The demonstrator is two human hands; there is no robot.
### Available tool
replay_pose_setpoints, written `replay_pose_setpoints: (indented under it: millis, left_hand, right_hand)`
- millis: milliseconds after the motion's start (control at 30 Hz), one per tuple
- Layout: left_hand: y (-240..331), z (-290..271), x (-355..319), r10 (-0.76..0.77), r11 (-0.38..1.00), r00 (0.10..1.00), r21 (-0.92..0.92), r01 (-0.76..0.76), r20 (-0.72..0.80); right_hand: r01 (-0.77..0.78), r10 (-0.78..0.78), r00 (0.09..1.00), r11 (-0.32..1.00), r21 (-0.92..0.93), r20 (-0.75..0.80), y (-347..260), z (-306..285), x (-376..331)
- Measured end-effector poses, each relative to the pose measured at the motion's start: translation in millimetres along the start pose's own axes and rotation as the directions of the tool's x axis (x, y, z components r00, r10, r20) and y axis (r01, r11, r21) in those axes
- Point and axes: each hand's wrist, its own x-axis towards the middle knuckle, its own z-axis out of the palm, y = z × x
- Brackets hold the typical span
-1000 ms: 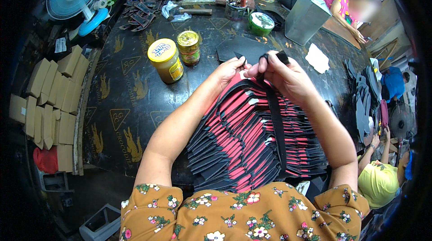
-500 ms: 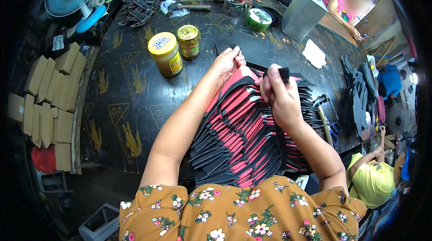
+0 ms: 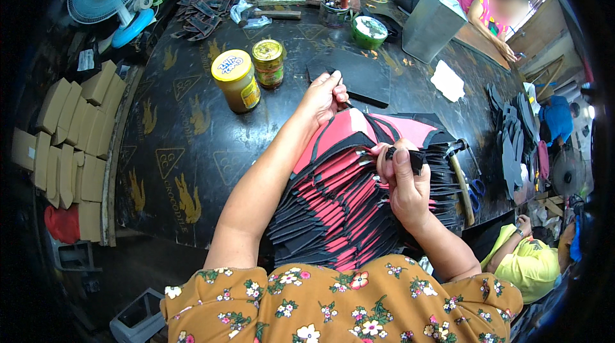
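Observation:
A thick stack of pink and black cut pieces [image 3: 339, 215] lies fanned in overlapping layers between my forearms, at the near edge of the table. The top one is a pink piece with black edging [image 3: 332, 135]. My left hand [image 3: 325, 96] is closed in a pinch at the far end of this top piece. Lower and to the right, my right hand [image 3: 410, 189] is closed around a small black piece [image 3: 415, 160], its thumb pressed on it. That hand is over the right part of the stack, and the exact form of what it grips is partly hidden.
Beyond my left hand lie flat black sheets [image 3: 365, 77]. Two yellow-lidded jars [image 3: 236, 83] stand to the left. A hammer [image 3: 462, 189] and blue scissors [image 3: 475, 192] lie right of the stack. A metal can [image 3: 432, 26] stands farther back. Other people work around the table.
My right hand has moved down and toward me with the black piece. The top pink piece now shows wider and flatter, while my left hand keeps nearly the same place.

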Motion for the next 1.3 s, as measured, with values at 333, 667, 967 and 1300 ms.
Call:
replay_pose_setpoints:
  millis: [333,667,967,1300]
  left_hand:
    - [10,14,-15,0.003,0.994,1.000,0.113,-0.001,-0.017]
    - [86,85,-38,-0.417,-0.202,0.840,0.865,-0.459,0.348]
    - [61,88,-33,-0.438,0.299,0.899,0.943,0.147,-0.001]
    - [18,54,-36,-0.160,0.602,0.946,0.787,-0.133,0.283]
  right_hand:
    - [0.021,-0.021,1.000,1.000,0.013,0.006,6,-6,-12]
    - [-0.123,0.122,0.992,0.992,0.019,0.028,7,-11,-7]
    - [-0.067,0.066,0.995,0.998,0.013,0.070,9,-13,-5]
    - [-0.180,0.209,0.942,0.975,-0.131,0.263,-14,-15,28]
